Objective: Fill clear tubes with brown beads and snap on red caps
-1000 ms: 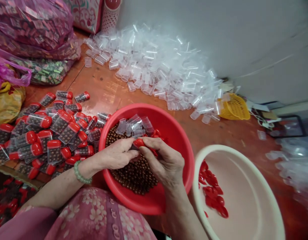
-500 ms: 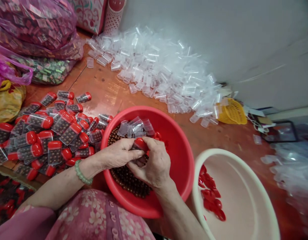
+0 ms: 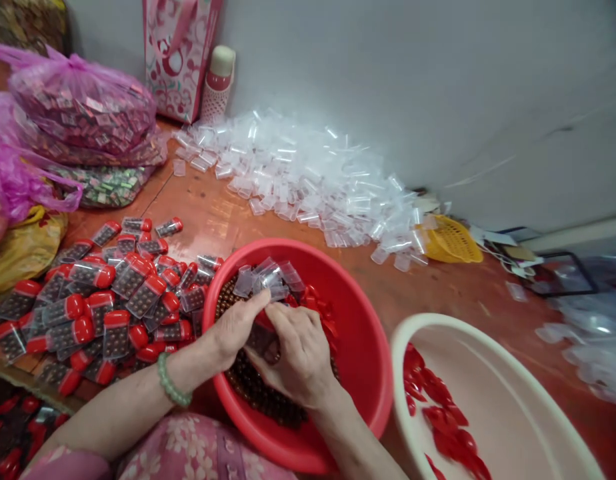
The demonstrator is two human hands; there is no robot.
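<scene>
The left hand point(image 3: 235, 330), wearing a green bead bracelet point(image 3: 171, 381), and the curled right hand point(image 3: 298, 357) together grasp a clear plastic tube of brown beads point(image 3: 261, 341) over a round red plastic basin point(image 3: 364, 347) of loose brown beads point(image 3: 255, 397), with red-capped filled tubes point(image 3: 108, 303) lying just beside the left hand.

Orange-brown wooden surface point(image 3: 228, 213) carries: filled red-capped tubes point(image 3: 98, 300) at left, loose clear plastic tubes point(image 3: 298, 180) far centre, red basin point(image 3: 361, 320) near centre, cream basin point(image 3: 493, 393) near right, yellow plastic basket point(image 3: 453, 240) far right.
</scene>
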